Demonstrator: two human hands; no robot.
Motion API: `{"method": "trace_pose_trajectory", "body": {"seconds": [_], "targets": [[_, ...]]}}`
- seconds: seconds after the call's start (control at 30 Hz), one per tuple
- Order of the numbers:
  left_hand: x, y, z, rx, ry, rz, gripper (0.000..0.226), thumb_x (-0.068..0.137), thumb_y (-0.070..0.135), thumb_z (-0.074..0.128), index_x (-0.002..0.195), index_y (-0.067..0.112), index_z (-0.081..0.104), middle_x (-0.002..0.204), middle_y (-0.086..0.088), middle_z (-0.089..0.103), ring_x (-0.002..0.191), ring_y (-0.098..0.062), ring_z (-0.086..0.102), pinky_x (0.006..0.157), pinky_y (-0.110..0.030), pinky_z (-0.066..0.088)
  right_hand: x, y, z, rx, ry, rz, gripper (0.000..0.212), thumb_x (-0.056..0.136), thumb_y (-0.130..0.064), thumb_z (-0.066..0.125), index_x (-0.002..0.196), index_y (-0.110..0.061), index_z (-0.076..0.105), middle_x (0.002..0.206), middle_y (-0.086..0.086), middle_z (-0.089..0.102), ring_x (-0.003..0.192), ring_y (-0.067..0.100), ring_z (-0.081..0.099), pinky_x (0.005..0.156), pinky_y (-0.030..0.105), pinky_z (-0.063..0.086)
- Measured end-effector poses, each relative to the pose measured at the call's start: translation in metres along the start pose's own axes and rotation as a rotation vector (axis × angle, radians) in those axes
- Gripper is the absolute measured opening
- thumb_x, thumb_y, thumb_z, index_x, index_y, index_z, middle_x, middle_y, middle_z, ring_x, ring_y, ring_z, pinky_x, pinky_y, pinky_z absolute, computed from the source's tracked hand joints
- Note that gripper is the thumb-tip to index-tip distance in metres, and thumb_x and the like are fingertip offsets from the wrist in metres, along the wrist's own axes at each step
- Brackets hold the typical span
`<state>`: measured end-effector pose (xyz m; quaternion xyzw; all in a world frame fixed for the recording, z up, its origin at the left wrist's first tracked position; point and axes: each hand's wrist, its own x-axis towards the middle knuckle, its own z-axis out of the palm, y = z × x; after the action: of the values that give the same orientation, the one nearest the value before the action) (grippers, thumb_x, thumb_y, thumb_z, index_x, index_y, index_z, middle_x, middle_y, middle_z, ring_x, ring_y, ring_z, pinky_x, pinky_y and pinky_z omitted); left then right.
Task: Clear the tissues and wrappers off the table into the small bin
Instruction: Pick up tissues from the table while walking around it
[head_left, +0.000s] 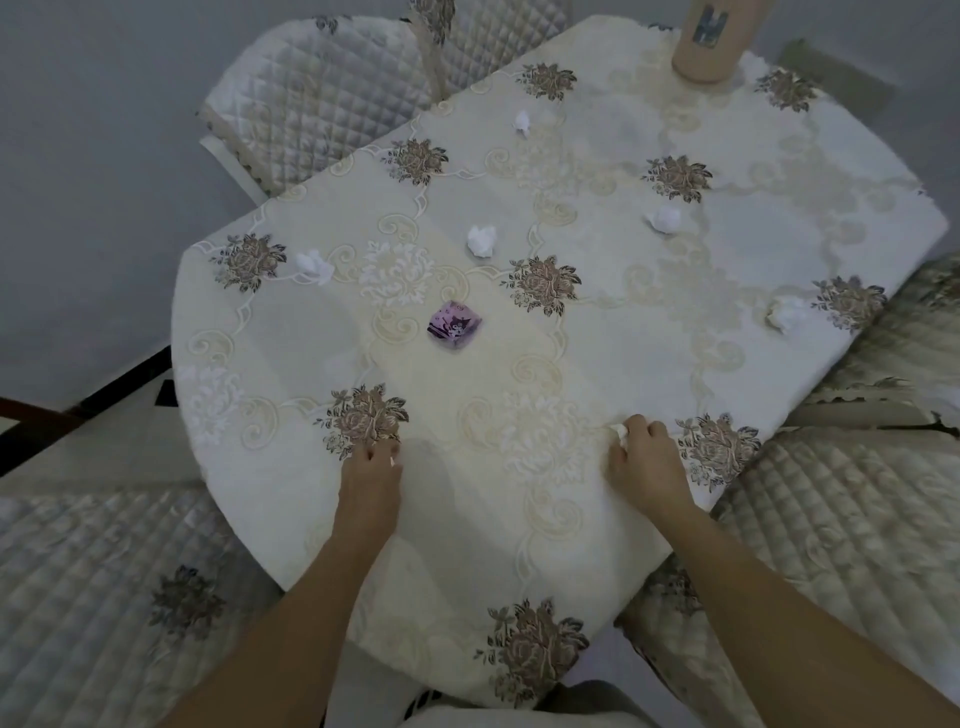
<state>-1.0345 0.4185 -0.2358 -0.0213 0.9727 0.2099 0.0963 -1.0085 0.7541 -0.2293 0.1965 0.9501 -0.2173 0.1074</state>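
Several crumpled white tissues lie scattered on the cream embroidered tablecloth (597, 353): one at the left (314, 266), one in the middle (480, 240), one at the back (521, 122), one to the right (666, 218) and one by the right edge (783, 316). A purple wrapper (454, 325) sits in the middle. My left hand (371, 470) rests on the cloth near the front, fingers curled over a small white scrap. My right hand (647, 460) is closed around a white tissue. No bin can be seen.
A tall beige cylinder (709, 41) stands at the far end of the table. Quilted chairs surround it: one at the back left (311, 109), one at the right (872, 467), one at the front left (104, 597).
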Motion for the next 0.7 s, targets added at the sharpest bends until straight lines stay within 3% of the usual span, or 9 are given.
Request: {"method": "trace_pose_trajectory", "body": {"seconds": [0.17, 0.23, 0.33, 0.47, 0.57, 0.63, 0.7], "targets": [[-0.001, 0.014, -0.005, -0.18, -0.004, -0.012, 0.017, 0.098, 0.013, 0.052, 0.11, 0.008, 0.063, 0.111, -0.016, 0.053, 0.082, -0.036, 0.061, 0.071, -0.04, 0.051, -0.003, -0.005, 0.003, 0.173, -0.055, 0.024, 0.012, 0.098, -0.017, 0.045, 0.09, -0.007, 0.046, 0.085, 0.012, 0.051, 0.071, 0.031, 0.051, 0.052, 0.033, 0.032], [-0.004, 0.022, -0.012, -0.335, -0.021, -0.039, 0.006, 0.096, 0.016, 0.057, 0.093, 0.015, 0.062, 0.101, -0.012, 0.054, 0.067, -0.027, 0.064, 0.059, -0.039, 0.056, -0.008, -0.012, -0.001, 0.258, -0.101, 0.024, 0.023, 0.101, -0.024, 0.045, 0.082, -0.012, 0.045, 0.074, 0.008, 0.056, 0.067, 0.029, 0.058, 0.052, 0.033, 0.04], [-0.009, 0.04, -0.025, -0.548, -0.042, -0.126, 0.013, 0.092, 0.017, 0.064, 0.08, 0.014, 0.06, 0.083, -0.013, 0.062, 0.045, -0.012, 0.06, 0.041, -0.021, 0.047, -0.022, -0.028, -0.011, 0.403, -0.174, -0.018, 0.028, 0.101, -0.03, 0.047, 0.078, -0.014, 0.048, 0.065, 0.004, 0.057, 0.048, 0.018, 0.065, 0.045, 0.018, 0.044], [-0.02, 0.061, -0.04, -0.704, -0.103, -0.082, 0.021, 0.092, 0.027, 0.065, 0.077, 0.012, 0.061, 0.07, -0.004, 0.068, 0.038, -0.014, 0.052, 0.035, -0.025, 0.041, -0.043, -0.042, -0.019, 0.569, -0.145, -0.123, 0.019, 0.102, -0.026, 0.048, 0.088, -0.018, 0.057, 0.065, -0.003, 0.059, 0.044, 0.005, 0.051, 0.048, 0.021, 0.04], [-0.031, 0.07, -0.048, -0.733, -0.102, -0.016, 0.03, 0.094, 0.032, 0.061, 0.07, 0.013, 0.058, 0.058, -0.001, 0.061, 0.035, -0.015, 0.047, 0.038, -0.024, 0.037, -0.059, -0.051, -0.027, 0.616, -0.095, -0.166, 0.025, 0.1, -0.031, 0.05, 0.082, -0.015, 0.056, 0.062, -0.01, 0.05, 0.054, 0.002, 0.044, 0.056, 0.021, 0.036], [-0.041, 0.074, -0.053, -0.741, -0.086, 0.019, 0.032, 0.094, 0.033, 0.061, 0.068, 0.015, 0.057, 0.055, 0.002, 0.058, 0.039, -0.013, 0.047, 0.043, -0.026, 0.039, -0.07, -0.059, -0.034, 0.657, -0.076, -0.161, 0.041, 0.098, -0.039, 0.052, 0.073, -0.008, 0.045, 0.063, -0.005, 0.041, 0.057, 0.007, 0.039, 0.058, 0.027, 0.033], [-0.051, 0.074, -0.057, -0.724, -0.043, 0.045, 0.033, 0.094, 0.032, 0.061, 0.067, 0.015, 0.057, 0.056, 0.004, 0.057, 0.048, -0.008, 0.05, 0.052, -0.025, 0.042, -0.083, -0.069, -0.041, 0.687, -0.051, -0.157, 0.049, 0.096, -0.046, 0.053, 0.066, -0.014, 0.032, 0.063, -0.001, 0.032, 0.056, 0.009, 0.033, 0.055, 0.025, 0.027]]}}
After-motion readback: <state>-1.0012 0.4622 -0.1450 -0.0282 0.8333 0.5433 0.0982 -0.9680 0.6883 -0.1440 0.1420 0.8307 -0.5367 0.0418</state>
